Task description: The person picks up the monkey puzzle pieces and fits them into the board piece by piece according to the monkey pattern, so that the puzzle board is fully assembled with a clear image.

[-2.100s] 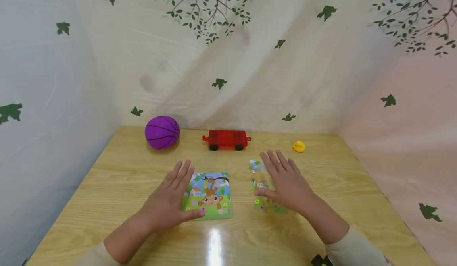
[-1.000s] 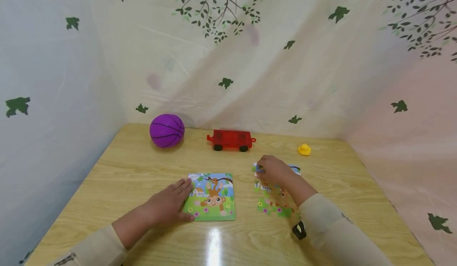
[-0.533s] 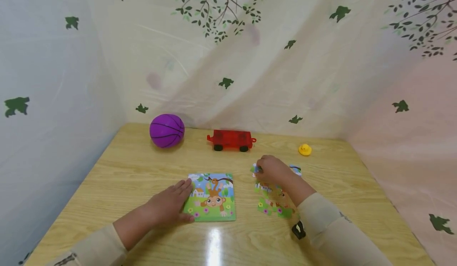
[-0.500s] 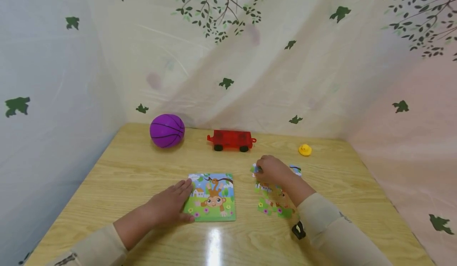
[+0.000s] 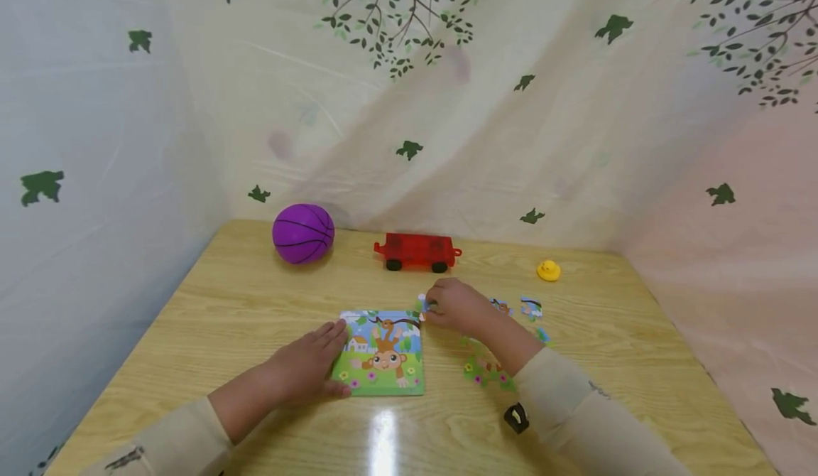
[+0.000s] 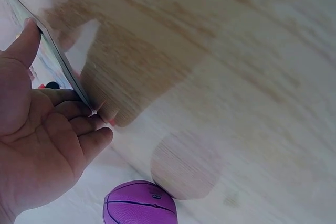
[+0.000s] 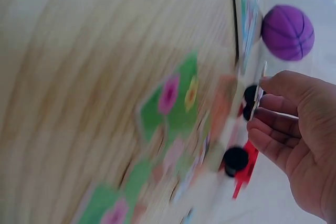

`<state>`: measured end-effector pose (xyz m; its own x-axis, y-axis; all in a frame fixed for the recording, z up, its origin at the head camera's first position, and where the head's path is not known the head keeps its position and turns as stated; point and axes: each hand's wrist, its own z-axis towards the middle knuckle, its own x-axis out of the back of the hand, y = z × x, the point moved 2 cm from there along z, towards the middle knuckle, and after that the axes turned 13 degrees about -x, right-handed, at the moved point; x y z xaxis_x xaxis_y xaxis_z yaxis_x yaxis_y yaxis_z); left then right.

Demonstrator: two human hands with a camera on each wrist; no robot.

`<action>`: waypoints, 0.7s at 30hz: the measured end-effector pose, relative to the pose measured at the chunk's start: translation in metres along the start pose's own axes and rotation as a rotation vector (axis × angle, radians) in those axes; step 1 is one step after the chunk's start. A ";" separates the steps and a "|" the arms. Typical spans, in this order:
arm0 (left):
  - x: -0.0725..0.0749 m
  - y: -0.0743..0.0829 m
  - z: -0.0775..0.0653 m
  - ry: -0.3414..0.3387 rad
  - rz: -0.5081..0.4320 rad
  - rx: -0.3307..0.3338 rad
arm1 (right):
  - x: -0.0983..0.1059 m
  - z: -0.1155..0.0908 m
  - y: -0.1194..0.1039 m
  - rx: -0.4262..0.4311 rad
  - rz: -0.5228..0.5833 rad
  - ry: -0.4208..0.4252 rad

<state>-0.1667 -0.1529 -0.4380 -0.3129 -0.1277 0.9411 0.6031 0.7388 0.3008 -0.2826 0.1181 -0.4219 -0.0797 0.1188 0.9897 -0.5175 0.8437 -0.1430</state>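
A square monkey picture puzzle board [image 5: 383, 369] lies flat on the wooden table. My left hand [image 5: 303, 362] rests along its left edge, fingers extended and thumb near the lower corner; the left wrist view shows the thumb [image 6: 31, 32] against the board's edge. Between the thumb and fingers of my right hand [image 5: 461, 310] is a small jigsaw piece [image 5: 422, 307], held over the board's upper right corner. The right wrist view shows this piece edge-on, off the table. Several loose jigsaw pieces [image 5: 503, 379] lie right of the board, partly hidden by my right arm.
Along the back of the table stand a purple ball [image 5: 303, 233], a red toy wagon [image 5: 418, 250] and a yellow rubber duck [image 5: 548, 271]. A printed cloth backdrop [image 5: 358, 149] rises behind and at both sides. A black wrist strap [image 5: 516, 418] shows below the right sleeve.
From above the loose pieces, my right hand has moved left with a jigsaw piece pinched in it, up to the board's corner. My left hand, earlier hovering over the board, stays at its left edge.
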 end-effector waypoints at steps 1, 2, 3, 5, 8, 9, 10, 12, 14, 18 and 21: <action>0.000 0.000 0.000 -0.002 0.001 0.000 | -0.001 0.001 -0.006 0.021 -0.010 0.006; 0.001 0.001 0.000 -0.003 0.001 -0.001 | -0.001 0.002 -0.011 0.040 -0.017 0.008; 0.001 0.001 0.000 -0.005 -0.001 -0.001 | -0.002 0.002 -0.016 0.056 -0.029 0.010; 0.003 0.002 0.000 -0.004 -0.007 -0.005 | -0.004 0.004 -0.027 0.080 -0.045 0.009; 0.003 0.002 0.000 -0.004 0.002 -0.006 | -0.007 0.007 -0.042 0.114 -0.068 0.004; 0.004 0.002 0.000 -0.001 0.004 -0.009 | -0.008 0.008 -0.047 0.130 -0.081 0.006; 0.004 0.002 0.000 0.001 0.006 -0.013 | -0.009 0.009 -0.052 0.148 -0.085 0.007; 0.004 0.002 0.000 0.001 0.012 -0.012 | -0.011 0.013 -0.062 0.185 -0.102 0.010; 0.004 0.001 0.000 0.004 0.008 -0.014 | -0.014 0.016 -0.073 0.210 -0.128 0.008; 0.001 0.000 0.000 0.005 0.001 -0.003 | -0.021 0.022 -0.090 0.221 -0.187 -0.023; 0.000 0.000 0.000 0.009 0.004 -0.004 | -0.026 0.025 -0.099 0.203 -0.223 -0.047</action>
<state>-0.1669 -0.1530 -0.4386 -0.3035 -0.1310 0.9438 0.6073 0.7366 0.2976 -0.2504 0.0189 -0.4332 0.0184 -0.0857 0.9961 -0.6862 0.7235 0.0749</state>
